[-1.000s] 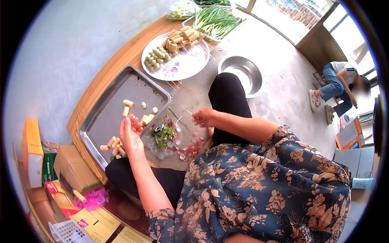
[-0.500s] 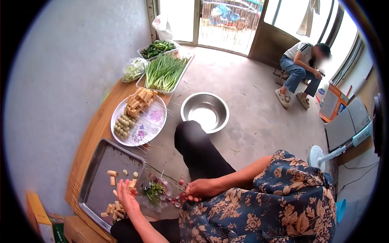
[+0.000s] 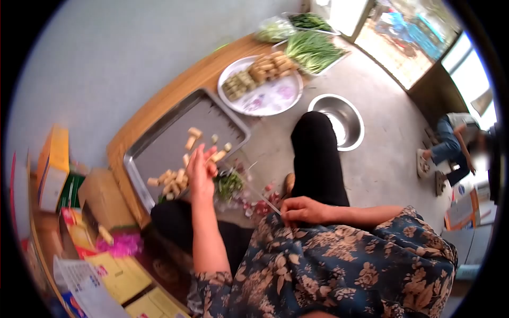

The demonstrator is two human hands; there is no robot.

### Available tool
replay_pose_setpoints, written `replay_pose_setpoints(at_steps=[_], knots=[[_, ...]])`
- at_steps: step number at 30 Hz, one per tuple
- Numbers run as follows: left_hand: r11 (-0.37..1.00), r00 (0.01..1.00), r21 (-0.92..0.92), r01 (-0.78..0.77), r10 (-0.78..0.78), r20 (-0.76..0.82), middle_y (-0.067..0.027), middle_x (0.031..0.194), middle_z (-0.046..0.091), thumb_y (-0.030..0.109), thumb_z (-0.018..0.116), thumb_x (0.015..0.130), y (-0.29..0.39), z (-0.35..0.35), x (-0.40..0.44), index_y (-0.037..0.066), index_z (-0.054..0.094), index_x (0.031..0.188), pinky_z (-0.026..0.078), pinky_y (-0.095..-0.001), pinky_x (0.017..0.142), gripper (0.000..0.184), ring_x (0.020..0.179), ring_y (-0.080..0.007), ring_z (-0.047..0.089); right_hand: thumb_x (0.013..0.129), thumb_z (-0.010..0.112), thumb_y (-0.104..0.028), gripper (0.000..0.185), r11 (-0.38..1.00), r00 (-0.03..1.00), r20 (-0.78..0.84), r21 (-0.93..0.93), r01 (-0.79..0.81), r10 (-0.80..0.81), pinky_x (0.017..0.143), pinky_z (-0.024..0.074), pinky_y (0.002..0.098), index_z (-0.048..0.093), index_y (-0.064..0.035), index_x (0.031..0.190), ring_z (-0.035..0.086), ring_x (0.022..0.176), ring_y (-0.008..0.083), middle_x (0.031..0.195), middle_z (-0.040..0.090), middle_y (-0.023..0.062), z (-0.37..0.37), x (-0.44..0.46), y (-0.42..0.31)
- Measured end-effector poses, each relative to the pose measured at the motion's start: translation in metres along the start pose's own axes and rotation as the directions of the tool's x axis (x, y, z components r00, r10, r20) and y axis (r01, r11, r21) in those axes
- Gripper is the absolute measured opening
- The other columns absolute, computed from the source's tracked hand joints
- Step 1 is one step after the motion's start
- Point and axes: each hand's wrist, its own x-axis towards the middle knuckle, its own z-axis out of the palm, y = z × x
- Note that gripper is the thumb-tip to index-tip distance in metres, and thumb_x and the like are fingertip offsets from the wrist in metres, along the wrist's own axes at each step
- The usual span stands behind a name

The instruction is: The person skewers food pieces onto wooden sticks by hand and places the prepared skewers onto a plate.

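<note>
- Beige short pieces (image 3: 172, 183) lie heaped in the metal tray (image 3: 180, 119), at the corner beside your left knee; a few more are scattered toward the tray's edge nearest you.
- Of your hands, the left hand (image 3: 201, 172) is raised by that near edge, fingers partly spread; with the blur, I cannot tell whether anything sits between its fingertips.
- Your right hand (image 3: 303, 211) is well apart from it, in front of your floral shirt (image 3: 350, 259), its fingers curled tight on a thin pale stick (image 3: 263, 196).
- Along the wall runs the wooden counter (image 3: 177, 90), with your tray on it.
- Beyond the tray's far corner, a patterned plate (image 3: 273, 98) carries beige rolls (image 3: 273, 66) and greenish pieces (image 3: 238, 85) toward its wall-side edge.
- Long green stalks (image 3: 315, 50) fill a container at the counter's far end.
- On the floor before you lie leafy greens (image 3: 229, 184) and reddish scraps (image 3: 262, 206); a steel basin (image 3: 349, 124) stands just beside your right knee.
</note>
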Motion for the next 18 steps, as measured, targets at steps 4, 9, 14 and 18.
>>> replay_pose_setpoints(at_steps=[4,9,14,18], knots=[[0.992,0.989,-0.065,-0.109,0.102,-0.104,-0.0109,0.092,0.064,0.023,0.051,0.095,0.012,0.002,-0.014,0.003,0.055,0.115,0.036,-0.0210,0.043,0.029,0.048,-0.0075,0.045,0.092,0.051,-0.011,0.011,0.995,0.999,-0.019,-0.087,-0.050,0.049,0.057,0.0446,0.0225,0.053,-0.0032,0.084,0.053,0.063,0.0092,0.073,0.057,0.0027,0.006,0.002,-0.001],[0.969,0.966,-0.130,-0.209,0.184,-0.184,-0.0059,0.078,0.062,0.013,0.052,0.092,0.015,-0.010,-0.019,0.002,0.058,0.108,0.036,-0.0203,0.043,0.020,0.048,-0.0070,0.045,0.091,0.050,-0.011,0.013,0.959,0.993,0.077,-0.274,-0.071,0.095,0.059,0.0456,0.0230,0.053,-0.0022,0.081,0.053,0.064,0.0096,0.073,0.057,0.0030,0.002,0.010,-0.007],[0.960,0.959,-0.163,-0.229,0.194,-0.207,-0.0049,0.075,0.061,0.009,0.050,0.093,0.017,-0.011,-0.026,0.000,0.058,0.106,0.037,-0.0210,0.045,0.018,0.049,-0.0083,0.046,0.093,0.050,-0.012,0.013,0.943,0.978,0.172,-0.329,-0.054,0.116,0.063,0.0448,0.0209,0.055,-0.0020,0.085,0.054,0.067,0.0081,0.078,0.060,0.0026,0.001,0.025,-0.018],[0.967,0.966,-0.161,-0.199,0.166,-0.200,-0.0049,0.076,0.061,0.010,0.050,0.093,0.015,-0.007,-0.030,0.001,0.059,0.104,0.037,-0.0209,0.044,0.017,0.049,-0.0079,0.047,0.094,0.048,-0.014,0.015,0.946,0.979,0.172,-0.319,-0.048,0.107,0.063,0.0446,0.0208,0.054,-0.0014,0.087,0.054,0.066,0.0084,0.079,0.060,0.0038,0.000,0.040,-0.021]])
